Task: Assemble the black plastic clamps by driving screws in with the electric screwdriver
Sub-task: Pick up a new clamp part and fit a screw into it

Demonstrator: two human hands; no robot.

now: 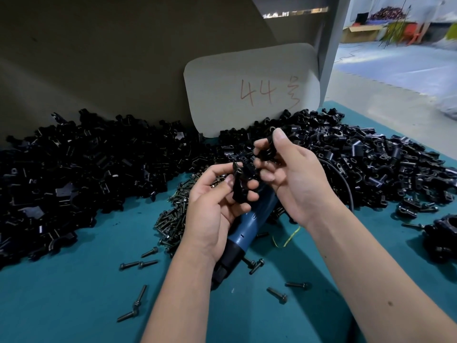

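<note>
My left hand (210, 206) grips a black plastic clamp piece (241, 186) between thumb and fingers, at the middle of the view. Just above and to the right, my right hand (294, 174) pinches a second black clamp piece (268, 149) with thumb and fingertips. The two pieces are close together, nearly touching. The blue electric screwdriver (249, 224) lies on the teal table (74, 305) under my hands, its black end pointing toward me. A heap of dark screws (175, 214) lies left of the screwdriver.
Big piles of black clamp parts cover the table at left (74, 169) and right (371, 157). Loose screws (138, 264) are scattered near the front. Assembled clamps (445, 233) sit at the right edge. A cardboard sign marked 44 (252, 87) leans against the back wall.
</note>
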